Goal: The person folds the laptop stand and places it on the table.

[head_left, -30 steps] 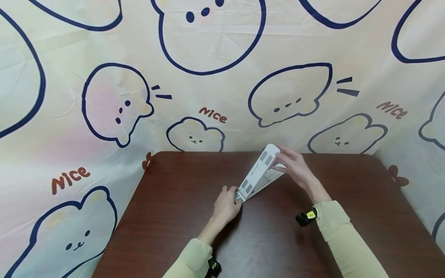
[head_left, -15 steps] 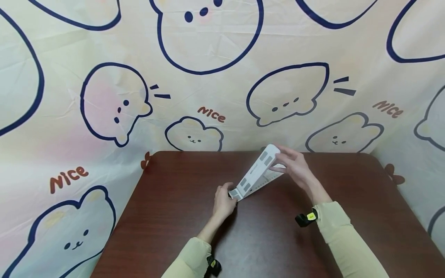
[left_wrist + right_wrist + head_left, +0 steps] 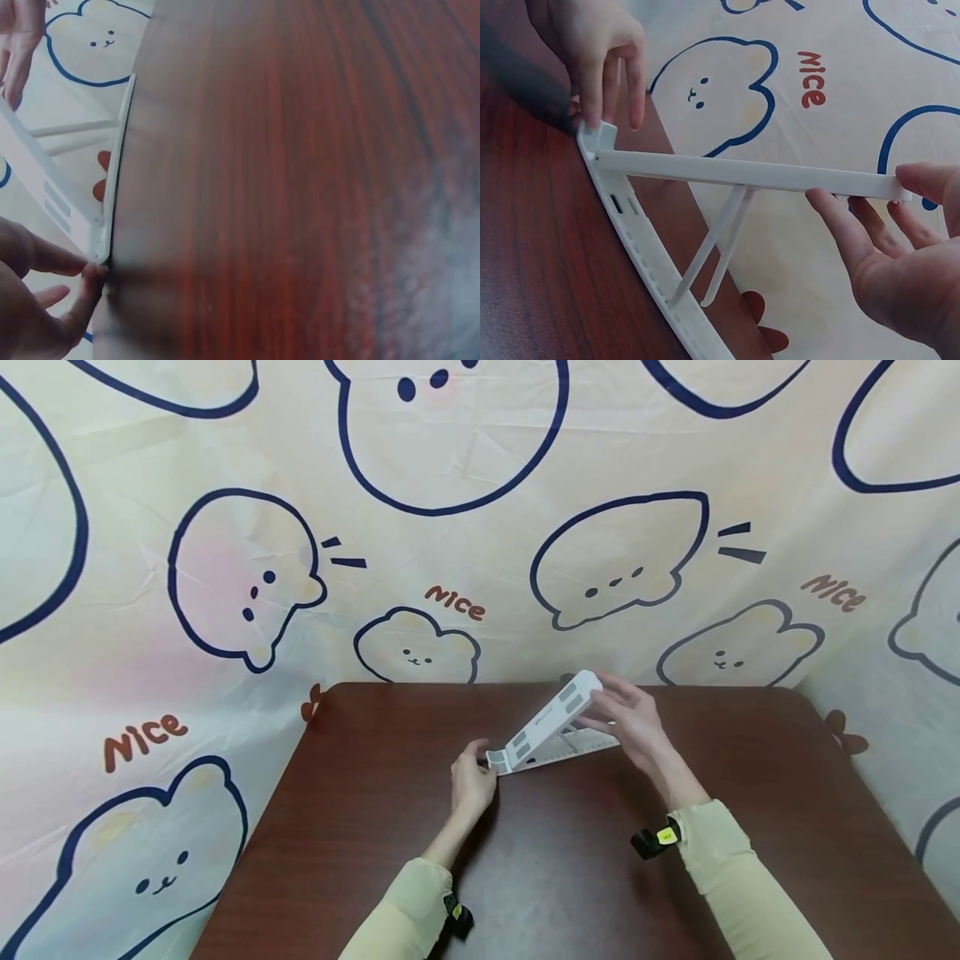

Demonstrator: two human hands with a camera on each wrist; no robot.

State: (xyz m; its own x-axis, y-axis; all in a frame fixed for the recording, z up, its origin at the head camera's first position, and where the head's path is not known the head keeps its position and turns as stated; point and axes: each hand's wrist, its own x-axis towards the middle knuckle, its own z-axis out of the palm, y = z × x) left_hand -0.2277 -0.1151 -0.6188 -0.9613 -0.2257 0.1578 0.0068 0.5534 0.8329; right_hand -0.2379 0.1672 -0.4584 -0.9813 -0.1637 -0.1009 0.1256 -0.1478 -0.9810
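A white foldable laptop stand point(image 3: 550, 720) stands unfolded at the back middle of the table, its upper arm point(image 3: 757, 173) slanting up from the slotted base point(image 3: 646, 238). Between arm and base runs a thin prop leg point(image 3: 714, 244), its foot at the base's row of notches. My left hand point(image 3: 471, 783) pinches the hinge end with thumb and fingers, close over the tabletop. At the raised end, my right hand point(image 3: 633, 718) grips the arm, thumb on one side and fingertips on the other, as the right wrist view shows.
The dark brown wooden table point(image 3: 360, 860) reaches back to a cloth backdrop point(image 3: 480, 552) printed with bear faces. Its far edge lies just behind the stand. Black wrist cameras point(image 3: 654, 841) sit at both sleeve cuffs.
My left hand has shifted left and away with the hinge end, turning the stand crosswise. The base looks flatter and the prop leg shows now. My right hand stays nearly in place.
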